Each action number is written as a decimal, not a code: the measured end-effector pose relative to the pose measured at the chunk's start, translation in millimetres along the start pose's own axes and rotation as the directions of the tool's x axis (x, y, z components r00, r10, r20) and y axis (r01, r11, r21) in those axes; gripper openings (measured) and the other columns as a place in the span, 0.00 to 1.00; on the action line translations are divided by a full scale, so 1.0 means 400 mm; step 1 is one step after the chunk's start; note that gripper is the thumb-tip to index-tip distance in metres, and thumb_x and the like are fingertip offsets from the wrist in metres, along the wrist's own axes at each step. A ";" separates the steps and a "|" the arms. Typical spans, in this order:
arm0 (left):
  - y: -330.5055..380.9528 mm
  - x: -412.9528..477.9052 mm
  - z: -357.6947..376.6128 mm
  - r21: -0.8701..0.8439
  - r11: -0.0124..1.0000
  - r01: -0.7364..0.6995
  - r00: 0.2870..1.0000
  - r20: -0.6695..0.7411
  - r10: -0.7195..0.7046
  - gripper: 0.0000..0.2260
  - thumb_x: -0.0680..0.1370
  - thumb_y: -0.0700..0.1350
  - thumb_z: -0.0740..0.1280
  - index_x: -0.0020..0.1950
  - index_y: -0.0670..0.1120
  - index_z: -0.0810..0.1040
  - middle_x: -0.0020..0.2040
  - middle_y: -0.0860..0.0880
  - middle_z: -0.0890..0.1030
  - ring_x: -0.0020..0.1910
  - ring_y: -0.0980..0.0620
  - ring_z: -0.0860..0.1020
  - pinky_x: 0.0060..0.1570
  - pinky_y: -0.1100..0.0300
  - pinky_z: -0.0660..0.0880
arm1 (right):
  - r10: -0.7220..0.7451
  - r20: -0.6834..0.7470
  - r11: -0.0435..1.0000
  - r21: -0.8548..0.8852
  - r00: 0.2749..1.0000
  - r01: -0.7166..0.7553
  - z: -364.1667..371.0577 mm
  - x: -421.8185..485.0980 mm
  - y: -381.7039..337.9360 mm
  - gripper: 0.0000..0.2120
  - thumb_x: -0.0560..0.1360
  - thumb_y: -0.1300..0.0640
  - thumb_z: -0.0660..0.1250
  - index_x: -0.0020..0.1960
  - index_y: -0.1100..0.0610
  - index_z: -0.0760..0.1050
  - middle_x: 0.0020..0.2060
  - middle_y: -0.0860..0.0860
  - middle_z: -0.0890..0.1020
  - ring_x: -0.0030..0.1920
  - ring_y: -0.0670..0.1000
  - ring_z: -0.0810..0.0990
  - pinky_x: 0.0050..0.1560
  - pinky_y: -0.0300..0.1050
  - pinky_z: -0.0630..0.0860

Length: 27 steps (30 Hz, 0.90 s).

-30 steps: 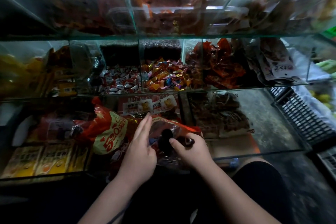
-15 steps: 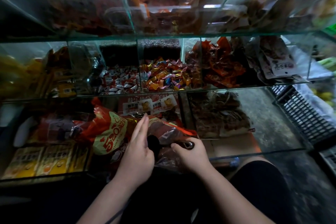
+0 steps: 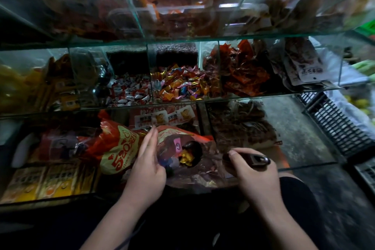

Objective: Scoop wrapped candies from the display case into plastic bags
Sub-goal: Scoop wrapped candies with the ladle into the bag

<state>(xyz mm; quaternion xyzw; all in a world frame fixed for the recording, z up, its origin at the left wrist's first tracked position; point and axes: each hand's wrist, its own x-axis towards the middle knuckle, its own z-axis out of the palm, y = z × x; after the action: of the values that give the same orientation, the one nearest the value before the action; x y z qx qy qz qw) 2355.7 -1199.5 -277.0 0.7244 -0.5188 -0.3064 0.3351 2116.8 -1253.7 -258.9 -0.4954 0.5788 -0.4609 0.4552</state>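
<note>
Crouched before a tiered glass display case [image 3: 203,36], a person worked both hands at its lowest shelf. The right hand [image 3: 252,170] was closed round the dark handle of a small dark scoop [image 3: 194,153], whose bowl held a gold-foil wrapped candy [image 3: 185,158] and lay inside the mouth of a clear plastic bag [image 3: 203,176]. The left hand [image 3: 147,166] rested fingers-extended and loosely open against the near side of that bag's mouth, apparently keeping it spread; whether it pinched the film could not be told. Just beside the left hand lay a large red-and-yellow printed foil bag [image 3: 119,148]. On the shelf above, well apart from the scoop, sat two compartments of loose sweets: white-and-red wrapped candies [image 3: 129,93] and multicoloured wrapped candies [image 3: 180,85].

By appearance, a scoopful was being tipped into the bag. The chief risk looked to be a spill: the thin film could slump or fold across the scoop if the left hand slackened, sending candies down behind the glass front or onto the floor. A tilt made before the bowl sat fully inside would do the same, and the dim light made the bag's edge hard to judge.
</note>
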 end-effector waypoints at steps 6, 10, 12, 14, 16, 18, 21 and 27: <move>0.028 -0.012 0.009 -0.016 0.999 -0.047 0.999 0.015 0.047 0.43 0.79 0.36 0.65 0.79 0.69 0.46 0.77 0.73 0.47 0.51 0.73 0.74 0.41 0.70 0.75 | 0.247 0.025 0.904 0.353 0.969 -0.240 -0.042 0.011 -0.006 0.07 0.77 0.65 0.71 0.42 0.59 0.86 0.40 0.64 0.87 0.44 0.64 0.88 0.42 0.53 0.84; 0.030 0.000 0.012 0.110 0.990 -0.092 0.996 0.024 0.090 0.36 0.80 0.48 0.69 0.75 0.76 0.51 0.77 0.72 0.46 0.67 0.51 0.74 0.63 0.52 0.76 | 0.242 -0.005 0.875 0.433 0.970 -0.216 -0.065 -0.007 -0.037 0.04 0.74 0.63 0.72 0.41 0.61 0.84 0.40 0.67 0.86 0.42 0.68 0.87 0.42 0.54 0.84; 0.026 0.016 0.022 0.199 0.980 -0.020 1.000 0.017 0.017 0.32 0.80 0.60 0.66 0.79 0.68 0.51 0.79 0.67 0.45 0.79 0.50 0.58 0.73 0.50 0.63 | 0.200 -0.030 0.884 0.437 0.979 -0.167 -0.079 -0.017 -0.066 0.04 0.72 0.63 0.72 0.40 0.62 0.84 0.39 0.68 0.85 0.40 0.69 0.87 0.40 0.54 0.84; 0.023 0.033 0.034 0.259 0.965 0.049 0.999 -0.007 -0.049 0.34 0.79 0.66 0.61 0.81 0.61 0.49 0.81 0.60 0.47 0.80 0.49 0.53 0.74 0.48 0.61 | 0.141 -0.019 0.898 0.423 0.990 -0.120 -0.094 -0.029 -0.096 0.07 0.75 0.66 0.70 0.40 0.63 0.83 0.38 0.67 0.85 0.39 0.69 0.86 0.39 0.53 0.84; 0.029 0.045 0.042 0.303 0.950 0.076 0.997 -0.037 -0.067 0.37 0.78 0.71 0.57 0.82 0.58 0.49 0.82 0.56 0.49 0.80 0.49 0.53 0.74 0.48 0.60 | 0.106 0.007 0.903 0.419 0.994 -0.099 -0.110 -0.041 -0.128 0.10 0.77 0.68 0.68 0.39 0.62 0.84 0.37 0.67 0.85 0.39 0.69 0.86 0.39 0.54 0.84; 0.038 0.053 0.047 0.335 0.939 0.077 0.996 -0.062 -0.060 0.38 0.77 0.72 0.54 0.82 0.56 0.49 0.83 0.53 0.50 0.80 0.48 0.53 0.75 0.47 0.59 | 0.102 0.025 0.897 0.430 0.995 -0.102 -0.125 -0.053 -0.160 0.10 0.76 0.68 0.68 0.38 0.61 0.84 0.37 0.67 0.85 0.38 0.69 0.86 0.38 0.55 0.84; 0.051 0.057 0.047 0.343 0.937 0.070 0.995 -0.086 -0.042 0.38 0.77 0.73 0.50 0.82 0.55 0.51 0.82 0.50 0.53 0.80 0.47 0.54 0.74 0.45 0.60 | 0.104 0.092 0.885 0.445 0.990 -0.134 -0.140 -0.070 -0.197 0.03 0.67 0.65 0.72 0.39 0.62 0.84 0.39 0.68 0.85 0.40 0.69 0.86 0.39 0.54 0.84; 0.079 0.036 0.039 0.254 0.967 -0.020 0.986 -0.156 0.061 0.38 0.75 0.74 0.48 0.82 0.59 0.51 0.82 0.56 0.50 0.80 0.51 0.52 0.73 0.43 0.61 | 0.108 0.172 0.861 0.477 0.979 -0.179 -0.156 -0.086 -0.222 0.12 0.58 0.61 0.76 0.40 0.63 0.84 0.43 0.68 0.85 0.43 0.68 0.87 0.41 0.52 0.84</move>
<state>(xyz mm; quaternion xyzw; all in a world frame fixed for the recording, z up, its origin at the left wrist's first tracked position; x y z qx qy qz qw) 2330.1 -1223.4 -262.3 0.7728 -0.5390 -0.1710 0.2881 2072.4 -1222.0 -159.0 -0.3501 0.4454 -0.5214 0.6381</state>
